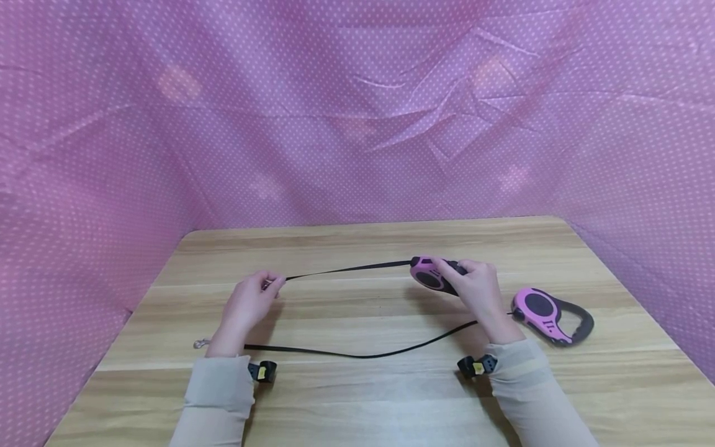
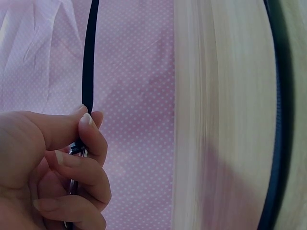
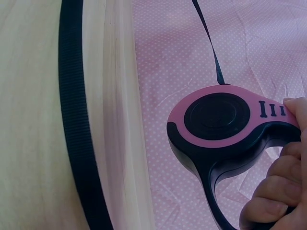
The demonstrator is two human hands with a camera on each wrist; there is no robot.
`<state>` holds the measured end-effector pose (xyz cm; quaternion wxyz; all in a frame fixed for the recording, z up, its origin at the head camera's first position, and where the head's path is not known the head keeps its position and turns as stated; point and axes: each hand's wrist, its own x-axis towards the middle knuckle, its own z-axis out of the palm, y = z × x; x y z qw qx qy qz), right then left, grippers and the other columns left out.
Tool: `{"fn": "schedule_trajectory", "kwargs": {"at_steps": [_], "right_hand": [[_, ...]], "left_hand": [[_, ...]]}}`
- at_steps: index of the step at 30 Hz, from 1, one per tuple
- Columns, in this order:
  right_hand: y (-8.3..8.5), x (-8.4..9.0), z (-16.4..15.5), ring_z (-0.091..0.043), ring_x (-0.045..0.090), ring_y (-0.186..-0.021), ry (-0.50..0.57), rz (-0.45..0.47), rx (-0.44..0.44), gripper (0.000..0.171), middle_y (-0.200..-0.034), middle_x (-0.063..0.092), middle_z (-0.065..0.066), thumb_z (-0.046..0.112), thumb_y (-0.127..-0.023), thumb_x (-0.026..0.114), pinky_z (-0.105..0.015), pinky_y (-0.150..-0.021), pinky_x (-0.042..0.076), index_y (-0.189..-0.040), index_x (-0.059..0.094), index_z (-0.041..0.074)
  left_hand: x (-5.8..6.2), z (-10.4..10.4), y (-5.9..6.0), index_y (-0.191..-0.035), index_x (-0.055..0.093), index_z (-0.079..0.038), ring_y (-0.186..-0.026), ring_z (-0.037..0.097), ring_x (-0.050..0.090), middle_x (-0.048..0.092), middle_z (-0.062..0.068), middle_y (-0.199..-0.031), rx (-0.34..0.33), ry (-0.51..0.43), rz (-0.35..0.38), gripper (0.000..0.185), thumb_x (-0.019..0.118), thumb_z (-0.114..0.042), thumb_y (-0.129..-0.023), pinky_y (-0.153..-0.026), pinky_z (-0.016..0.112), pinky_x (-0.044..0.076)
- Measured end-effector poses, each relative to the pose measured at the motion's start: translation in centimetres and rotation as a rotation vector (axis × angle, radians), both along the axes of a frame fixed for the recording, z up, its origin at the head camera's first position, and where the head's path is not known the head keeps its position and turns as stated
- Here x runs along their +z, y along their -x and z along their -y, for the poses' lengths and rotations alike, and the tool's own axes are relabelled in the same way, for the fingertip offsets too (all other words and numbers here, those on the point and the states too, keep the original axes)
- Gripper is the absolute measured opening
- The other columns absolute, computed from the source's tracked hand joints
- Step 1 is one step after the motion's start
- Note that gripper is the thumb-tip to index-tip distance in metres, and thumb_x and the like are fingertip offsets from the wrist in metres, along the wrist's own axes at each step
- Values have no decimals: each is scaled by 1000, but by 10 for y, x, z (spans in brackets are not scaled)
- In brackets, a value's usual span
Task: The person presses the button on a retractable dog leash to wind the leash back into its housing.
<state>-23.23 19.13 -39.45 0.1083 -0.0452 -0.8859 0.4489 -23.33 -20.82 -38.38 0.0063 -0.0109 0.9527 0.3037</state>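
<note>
My right hand (image 1: 475, 287) grips the black handle of a pink and black retractable leash (image 1: 431, 275), held above the wooden table (image 1: 357, 397); the right wrist view shows the leash housing (image 3: 218, 120) with my thumb on its top edge. A black strap (image 1: 349, 270) runs taut from it to my left hand (image 1: 254, 301), which pinches the strap's end by its metal clip (image 2: 76, 153). A second pink leash (image 1: 550, 315) lies on the table right of my right hand. Its black strap (image 1: 357, 354) trails left across the table to a metal clip (image 1: 200, 343).
Pink dotted cloth (image 1: 357, 112) hangs behind and on both sides of the table. Small black wrist cameras (image 1: 262, 371) sit on both sleeves. The table's far edge runs below the cloth.
</note>
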Motion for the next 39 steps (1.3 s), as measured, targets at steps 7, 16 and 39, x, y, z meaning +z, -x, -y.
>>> {"fn": "schedule_trajectory", "kwargs": {"at_steps": [7,16,39], "right_hand": [[0,0,1,-17,50,-62,-1,-15,-2,62,-66,63,-4,64,-85,65,-26,-54,40,-63,59,6],[0,1,2,-17,48,-59,-17,-21,1,62,-63,61,-3,64,-85,65,-26,-52,39,-61,56,8],[3,0,7,-18,50,-61,-55,-32,12,60,-67,63,-6,63,-86,65,-26,-53,40,-63,59,7]], "left_hand": [[0,0,0,-125,61,-6,-83,22,61,70,11,-99,2,4,3,40,46,-37,-104,-68,32,44],[-1,-2,1,-123,62,-6,-84,21,62,70,11,-98,-8,1,0,40,47,-38,-104,-69,33,45],[-3,-7,5,-122,63,-8,-81,20,62,71,9,-96,-34,5,-5,40,48,-40,-104,-67,32,45]]}}
